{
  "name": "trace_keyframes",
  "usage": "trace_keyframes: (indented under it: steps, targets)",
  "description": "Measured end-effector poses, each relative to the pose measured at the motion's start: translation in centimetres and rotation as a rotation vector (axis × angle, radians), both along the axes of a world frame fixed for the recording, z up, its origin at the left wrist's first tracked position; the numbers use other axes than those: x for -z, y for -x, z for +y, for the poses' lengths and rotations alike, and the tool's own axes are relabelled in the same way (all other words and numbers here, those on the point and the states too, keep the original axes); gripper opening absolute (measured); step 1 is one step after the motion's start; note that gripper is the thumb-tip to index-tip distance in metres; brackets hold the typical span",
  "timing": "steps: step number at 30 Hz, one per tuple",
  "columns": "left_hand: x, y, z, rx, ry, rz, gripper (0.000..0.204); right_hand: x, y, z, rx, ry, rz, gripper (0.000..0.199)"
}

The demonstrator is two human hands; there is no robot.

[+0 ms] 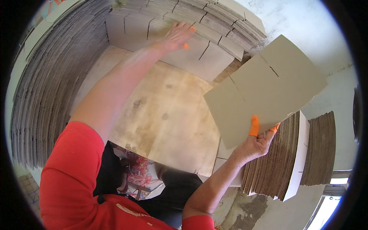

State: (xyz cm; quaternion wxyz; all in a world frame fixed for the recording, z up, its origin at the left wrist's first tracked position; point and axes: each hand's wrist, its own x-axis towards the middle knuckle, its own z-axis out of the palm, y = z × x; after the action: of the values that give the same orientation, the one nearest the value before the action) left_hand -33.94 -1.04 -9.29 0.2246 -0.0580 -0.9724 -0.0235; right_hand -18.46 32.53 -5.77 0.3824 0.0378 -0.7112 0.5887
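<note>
In my right hand [257, 145], a grey-beige cardboard sheet [264, 92] with short dark slit marks is pinched by its near lower edge. It is tilted, raised over the right side of the table. Orange finger covers sit on that hand's thumb and a finger. My left hand [178, 36] reaches to the far stack of slit cardboard sheets [184, 53]. Its fingers curl over the upper edge of the front sheet, with the thumb against the front face. Orange covers show on its thumb and a finger too.
A pale plywood tabletop [165, 111] lies in front of me. Tall packed cardboard sheets [53, 80] line the left side. To the right stand a cardboard stack [274, 161] and another one [320, 149] beside a pale wall [322, 34]. Red tangled material [140, 168] shows below the table.
</note>
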Motion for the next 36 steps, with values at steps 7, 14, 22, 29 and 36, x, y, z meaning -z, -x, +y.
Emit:
trace_keyframes:
  steps: [7, 14, 22, 29, 36]
  targets:
    - [0.6, 0.7, -1.7, 0.148, -0.095, 0.127, 0.022, 0.1, 0.1, -1.7, 0.0, -0.067, -0.007, 0.063]
    - [-1.3, -4.8, 2.0, 0.376, 0.053, -0.177, 0.013, -0.2, -0.3, -3.1, 0.138, -0.501, 0.102, 0.059]
    - [-1.2, -7.6, 5.0, 0.477, 0.255, -0.155, 0.007, -0.9, -1.6, -2.9, 0.142, -0.692, -0.087, 0.068]
    - [-2.0, -8.2, 5.7, 0.471, 0.213, -0.182, 0.007, -1.3, -1.7, -2.8, 0.03, -0.649, -0.06, 0.069]
    - [-2.8, -10.5, 7.6, 0.552, 0.125, -0.142, 0.006, -1.4, -1.4, -3.1, -0.034, -0.655, -0.028, 0.065]
